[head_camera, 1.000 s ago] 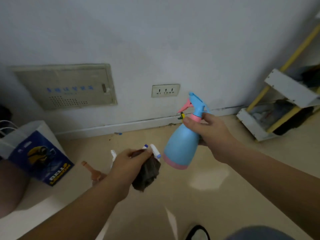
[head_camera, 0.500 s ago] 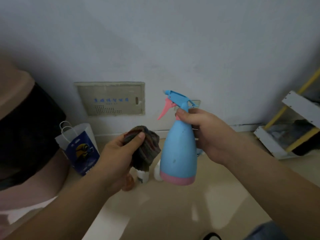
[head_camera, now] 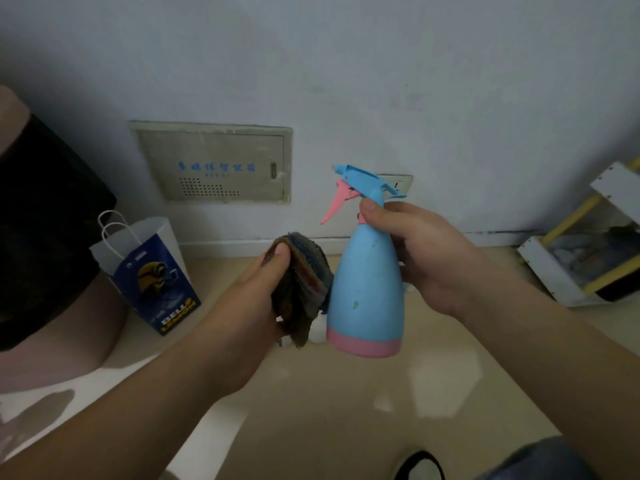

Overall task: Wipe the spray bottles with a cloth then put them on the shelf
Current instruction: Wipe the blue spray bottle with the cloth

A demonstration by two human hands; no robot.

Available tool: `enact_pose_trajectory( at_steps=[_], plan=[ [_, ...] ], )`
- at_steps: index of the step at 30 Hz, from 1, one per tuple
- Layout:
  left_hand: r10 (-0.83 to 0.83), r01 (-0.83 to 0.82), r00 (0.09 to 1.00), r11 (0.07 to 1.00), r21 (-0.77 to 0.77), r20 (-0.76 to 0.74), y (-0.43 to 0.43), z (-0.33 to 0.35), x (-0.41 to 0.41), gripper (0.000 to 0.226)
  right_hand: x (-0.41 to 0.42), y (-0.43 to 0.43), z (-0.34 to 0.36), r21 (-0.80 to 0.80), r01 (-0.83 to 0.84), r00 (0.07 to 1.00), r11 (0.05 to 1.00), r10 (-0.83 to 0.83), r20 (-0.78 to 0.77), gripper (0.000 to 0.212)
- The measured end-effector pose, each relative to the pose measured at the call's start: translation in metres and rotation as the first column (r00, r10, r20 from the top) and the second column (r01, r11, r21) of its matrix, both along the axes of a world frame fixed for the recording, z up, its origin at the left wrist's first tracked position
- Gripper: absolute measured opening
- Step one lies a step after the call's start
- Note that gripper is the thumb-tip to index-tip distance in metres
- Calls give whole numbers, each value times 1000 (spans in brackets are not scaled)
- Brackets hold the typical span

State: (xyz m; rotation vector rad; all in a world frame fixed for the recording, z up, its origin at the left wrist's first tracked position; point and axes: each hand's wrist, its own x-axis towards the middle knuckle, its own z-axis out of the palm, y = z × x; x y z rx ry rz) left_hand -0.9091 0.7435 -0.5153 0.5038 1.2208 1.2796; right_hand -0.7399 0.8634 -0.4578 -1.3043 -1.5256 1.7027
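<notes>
Bottle position: blue spray bottle (head_camera: pixel 365 292) held upright in mid-air, long axis vertical, pink trigger pointing left. Right hand (head_camera: pixel 426 258) grips its neck, fingers curled round it, thumb on the near side. Left hand (head_camera: pixel 256 296) pinches the folded cloth (head_camera: pixel 301 289) between thumb and fingers, just left of the bottle body; contact cannot be told. Shelf (head_camera: pixel 543 271) stands far right by the wall, well apart, with open floor between. Paper bag (head_camera: pixel 152 278) sits far left.
</notes>
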Motion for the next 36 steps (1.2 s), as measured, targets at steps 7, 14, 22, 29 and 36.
enact_pose_trajectory(
  at_steps=[7,14,22,29,36],
  plan=[
    [285,-192,873,947,258,-395,-11,11,36,22,-9,-1,-17,30,26,999,999,-27,43,30],
    [151,286,426,913,292,-892,0,-17,41,91,-27,-23,-30,-154,43,999,987,-41,19,34],
    [255,408,55,876,255,-965,-20,-36,53,70,-19,-11,-23,-97,200,980,975,-200,13,38],
    [222,147,479,933,327,-849,-36,-62,56,71,-2,3,-14,-107,257,964,960,-263,-46,34],
    [303,386,63,871,303,-951,-28,-50,59,69,-12,-9,-30,-82,198,978,977,-203,-46,37]
  ],
)
